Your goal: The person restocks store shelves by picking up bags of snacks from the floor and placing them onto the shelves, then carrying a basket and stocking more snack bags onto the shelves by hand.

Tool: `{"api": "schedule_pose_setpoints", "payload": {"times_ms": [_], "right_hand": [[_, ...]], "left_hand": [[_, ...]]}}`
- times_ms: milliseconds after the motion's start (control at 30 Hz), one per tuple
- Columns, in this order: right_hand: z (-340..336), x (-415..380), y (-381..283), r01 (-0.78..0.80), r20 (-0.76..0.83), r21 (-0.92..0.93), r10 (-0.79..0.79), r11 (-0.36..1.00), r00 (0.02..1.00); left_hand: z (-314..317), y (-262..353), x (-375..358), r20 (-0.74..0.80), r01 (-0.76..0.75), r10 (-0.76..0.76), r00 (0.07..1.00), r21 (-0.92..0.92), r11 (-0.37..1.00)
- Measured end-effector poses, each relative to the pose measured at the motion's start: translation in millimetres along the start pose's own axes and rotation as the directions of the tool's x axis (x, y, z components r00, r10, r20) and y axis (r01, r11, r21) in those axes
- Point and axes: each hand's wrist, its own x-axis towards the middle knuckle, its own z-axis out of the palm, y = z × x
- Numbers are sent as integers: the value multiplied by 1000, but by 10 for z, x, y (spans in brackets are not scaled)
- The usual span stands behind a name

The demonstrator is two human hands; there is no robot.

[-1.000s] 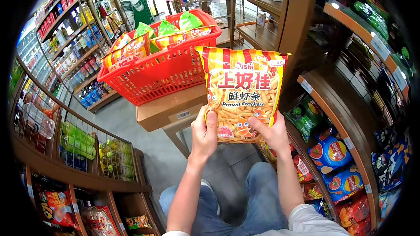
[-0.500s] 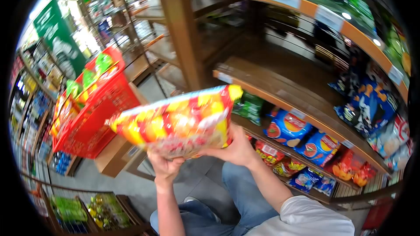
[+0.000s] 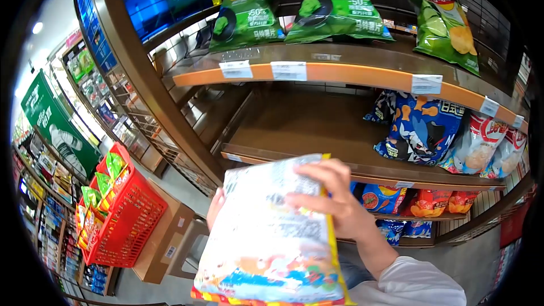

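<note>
A large puffed snack bag (image 3: 266, 238) is upright in front of me, its pale printed back towards me and its edges yellow and red. My right hand (image 3: 343, 204) grips its upper right side, with the fingers lying over the printed face. At the bag's left edge is my left hand (image 3: 215, 208), holding it there; most of that hand is hidden behind the bag. Behind the bag's top lies a brown shelf board (image 3: 300, 124). Blue shark-print snack bags (image 3: 425, 127) stand on the right of that shelf.
Green chip bags (image 3: 334, 11) lie on the upper shelf, above an orange edge strip (image 3: 362, 73) with price tags. Blue and red bags (image 3: 430, 203) fill part of the lower shelf. At left, a red basket (image 3: 133, 224) of snack bags rests on a cardboard box (image 3: 161, 249). A wooden post (image 3: 153, 73) stands between.
The bag has turned from its red and yellow side to its pale printed back and come lower. My right hand moved onto its upper right face. The view swung towards the shelves.
</note>
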Motion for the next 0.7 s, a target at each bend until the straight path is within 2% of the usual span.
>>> {"api": "schedule_pose_setpoints", "payload": {"times_ms": [67,133,200,233,267,300,333,367,400,467,500,533,600,667,700], "right_hand": [[-174,12,40,-105,-87,-103,96,989,992],[-302,-14,118,-208,-167,-179,178,962,970],[-403,5,181,-286,-304,-166,226,944,925],[-412,-27,260,-366,-368,-116,303,923,879],[-401,-54,377,-361,-431,22,335,932,838],[-396,-34,444,-402,-472,126,411,907,780],[-381,-3,505,-431,-502,231,486,872,715],[-370,-10,600,-462,-498,138,465,876,732],[-360,24,622,-510,-490,54,468,858,736],[-336,95,663,-557,-457,-38,482,829,748],[-312,92,744,-549,-429,-10,492,836,757],[-310,117,770,-547,-432,-3,493,837,755],[-288,192,801,-712,-300,88,701,696,647],[-240,255,900,-728,-290,80,714,681,637],[-191,291,952,-700,-361,110,684,706,633]], "left_hand": [[220,91,122,75,-50,48,996,26,998],[435,142,219,155,-162,142,978,121,979],[636,183,316,222,-274,226,949,219,937],[733,242,385,249,-240,195,949,163,957],[818,318,472,277,-199,163,947,106,974],[913,521,608,347,4,37,937,-118,993],[1008,723,743,410,230,-90,908,-308,923],[1017,712,813,496,209,-85,864,-200,957],[1119,584,842,476,256,-117,872,-239,937],[1217,448,1014,463,121,-38,885,-152,981],[1238,476,1088,496,252,-187,848,-67,965],[1274,486,1119,462,247,-178,869,-92,965],[1400,247,1205,423,229,-128,897,-197,953],[1494,142,1309,429,227,-141,893,-159,961],[1534,146,1353,429,228,-153,890,-127,965]]}}
